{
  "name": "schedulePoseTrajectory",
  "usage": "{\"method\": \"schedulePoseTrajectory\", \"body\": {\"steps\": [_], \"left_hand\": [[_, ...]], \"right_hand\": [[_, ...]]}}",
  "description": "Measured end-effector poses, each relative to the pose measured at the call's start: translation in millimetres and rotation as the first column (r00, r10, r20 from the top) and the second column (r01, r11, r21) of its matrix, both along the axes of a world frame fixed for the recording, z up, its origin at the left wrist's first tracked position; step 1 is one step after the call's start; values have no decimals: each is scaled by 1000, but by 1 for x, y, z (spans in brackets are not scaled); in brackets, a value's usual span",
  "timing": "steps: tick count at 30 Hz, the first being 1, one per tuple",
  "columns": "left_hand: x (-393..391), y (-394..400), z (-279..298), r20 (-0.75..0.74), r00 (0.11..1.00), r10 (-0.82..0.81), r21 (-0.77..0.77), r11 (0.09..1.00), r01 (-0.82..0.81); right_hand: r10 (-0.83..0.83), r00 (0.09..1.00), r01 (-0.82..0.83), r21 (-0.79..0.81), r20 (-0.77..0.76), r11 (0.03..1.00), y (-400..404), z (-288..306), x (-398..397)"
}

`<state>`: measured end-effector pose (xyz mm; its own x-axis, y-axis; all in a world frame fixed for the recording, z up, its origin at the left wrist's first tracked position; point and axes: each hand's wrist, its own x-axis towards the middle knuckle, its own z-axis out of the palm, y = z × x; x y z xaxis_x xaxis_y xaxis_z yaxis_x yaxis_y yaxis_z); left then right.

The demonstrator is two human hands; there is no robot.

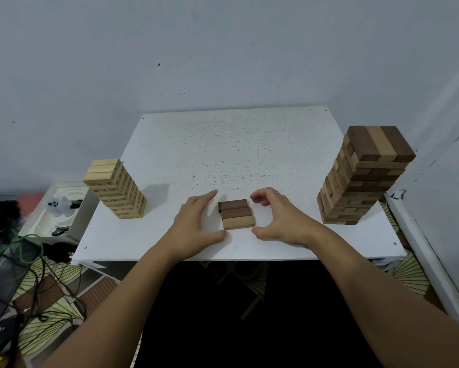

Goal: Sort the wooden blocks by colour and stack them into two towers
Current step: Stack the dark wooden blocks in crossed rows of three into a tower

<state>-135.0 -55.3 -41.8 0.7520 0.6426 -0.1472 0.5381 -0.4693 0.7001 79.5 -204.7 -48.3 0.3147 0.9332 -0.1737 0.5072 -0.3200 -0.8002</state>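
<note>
- Head view: three blocks (237, 214) lie side by side near the front of the white worktop (223, 144), two dark ones behind one pale one.
- Left hand (196, 221) lies with straight fingers just beside the row; right hand (278, 219) curves loosely at the other end. Neither grips a block.
- Pale tower (117, 189) stands near the left edge; mixed tower (363, 176), dark and pale together, stands at the right.
- Risk: squeezing the row from both ends may carry the pale block along with the dark ones.
- Risk: a forearm swinging outward could topple the taller mixed tower.
</note>
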Motion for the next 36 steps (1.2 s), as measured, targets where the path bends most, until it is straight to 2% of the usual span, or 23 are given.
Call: {"method": "schedulePoseTrajectory", "body": {"steps": [6,19,36], "left_hand": [[-4,-5,-10,99,986,133,-40,991,-130],[-1,-1,-19,161,972,170,-82,984,-158],[-2,-5,-19,217,952,217,-90,975,-202]], "right_hand": [[6,994,-6,-3,106,1000,1,0,-3],[-44,979,44,1,197,999,4,-5,-9],[-66,984,65,7,164,998,2,-4,-10]]}}
